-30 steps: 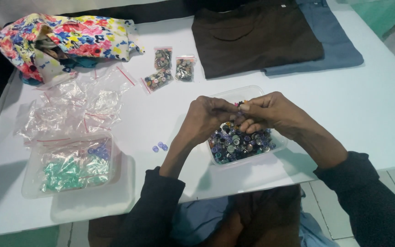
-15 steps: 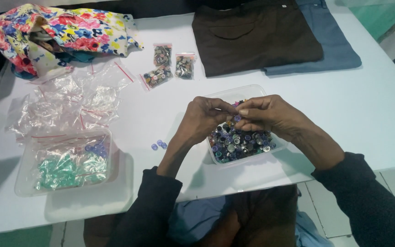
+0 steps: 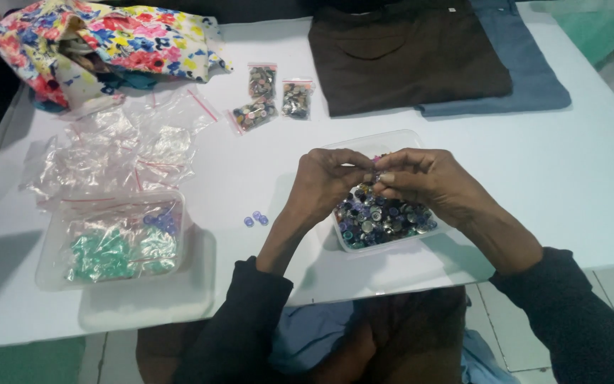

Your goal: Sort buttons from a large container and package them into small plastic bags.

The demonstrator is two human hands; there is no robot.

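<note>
1. Clear plastic forms the tub point(image 3: 392, 142) at the middle of the white table point(image 3: 591, 171); it is filled with small round buttons point(image 3: 385, 220) in blue, silver and dark tones.
2. Over that tub the left hand point(image 3: 328, 178) and the right hand point(image 3: 421, 181) meet, fingertips pressed together around something tiny, possibly a purple button, though it is too small to tell.
3. Both hands are curled into a pinch, thumbs and forefingers touching at the point where they meet.
4. Just left of the tub, three loose blue buttons point(image 3: 256, 218) lie on the table.
5. A second clear tub point(image 3: 51, 242) at the left holds bags of green and blue pieces.
6. Beyond it lies a heap of empty zip bags point(image 3: 108, 153), and near them three small filled bags point(image 3: 271, 96).
7. A floral cloth bag point(image 3: 108, 43) sits at the far left corner; a folded brown shirt point(image 3: 406, 57) lies over a blue garment point(image 3: 527, 71) at the far right.
</note>
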